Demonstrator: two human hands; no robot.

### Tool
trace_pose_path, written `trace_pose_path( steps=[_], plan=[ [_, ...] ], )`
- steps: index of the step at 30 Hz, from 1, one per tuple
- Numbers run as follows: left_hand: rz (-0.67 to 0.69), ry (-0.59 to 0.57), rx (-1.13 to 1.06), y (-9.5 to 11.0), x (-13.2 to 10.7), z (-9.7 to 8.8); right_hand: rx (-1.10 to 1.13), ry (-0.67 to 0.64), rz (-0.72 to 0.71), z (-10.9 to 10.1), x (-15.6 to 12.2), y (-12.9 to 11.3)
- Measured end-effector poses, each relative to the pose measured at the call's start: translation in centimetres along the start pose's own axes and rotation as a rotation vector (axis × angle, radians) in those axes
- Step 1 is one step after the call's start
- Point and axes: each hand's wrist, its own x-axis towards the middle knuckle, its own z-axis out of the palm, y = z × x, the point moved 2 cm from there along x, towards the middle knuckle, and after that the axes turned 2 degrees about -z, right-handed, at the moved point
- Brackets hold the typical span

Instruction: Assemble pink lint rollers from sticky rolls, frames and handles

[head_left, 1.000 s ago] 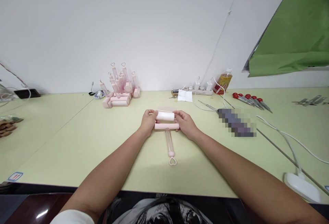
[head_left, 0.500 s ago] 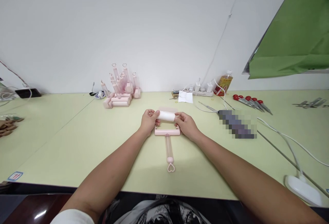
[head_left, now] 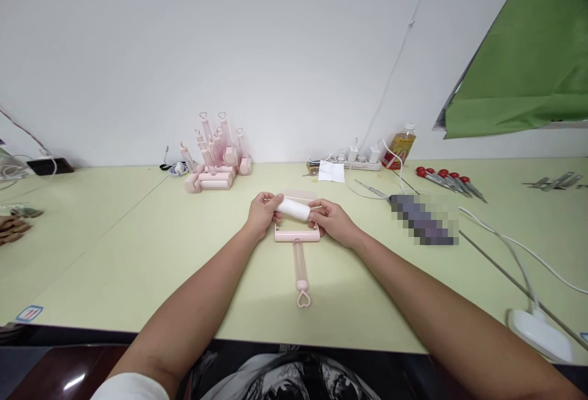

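A white lint roller refill [head_left: 293,209] is held up by its two ends, my left hand [head_left: 263,215] on one and my right hand [head_left: 334,222] on the other. It tilts slightly, with the right end lower. Just below it on the table lies a pink lint roller handle [head_left: 300,265], its crossbar frame under my fingers and its heart-shaped loop towards me. Behind the refill a clear pinkish cover [head_left: 301,193] shows in part. Both hands are closed on the roll, thumbs on top; some fingertips are hidden behind it.
Several pink lint rollers [head_left: 215,161] are bunched at the back left. A power strip [head_left: 362,164], a drink bottle [head_left: 400,146] and red-tipped tools [head_left: 450,181] line the back right. A blurred dark object [head_left: 422,219] lies right, near white cables. Brown pieces [head_left: 11,227] sit far left.
The refill has tipped, its right end dropping and the whole roll shifting slightly left with my hands. The handle stays on the table.
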Motion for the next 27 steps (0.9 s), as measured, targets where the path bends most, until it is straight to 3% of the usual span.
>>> trace_pose_path(
  steps=[15, 22, 27],
  plan=[
    [-0.119, -0.063, 0.036, -0.33, 0.33, -0.24, -0.032, -0.036, -0.018, 0.25, 0.05, -0.48],
    [-0.12, -0.05, 0.015, -0.35, 0.27, -0.02, -0.016, 0.099, 0.045, 0.11, 0.56, 0.04],
    [-0.109, -0.019, -0.019, -0.49, 0.55, -0.17, 0.005, 0.103, 0.087, 0.09, 0.85, 0.13]
  ],
)
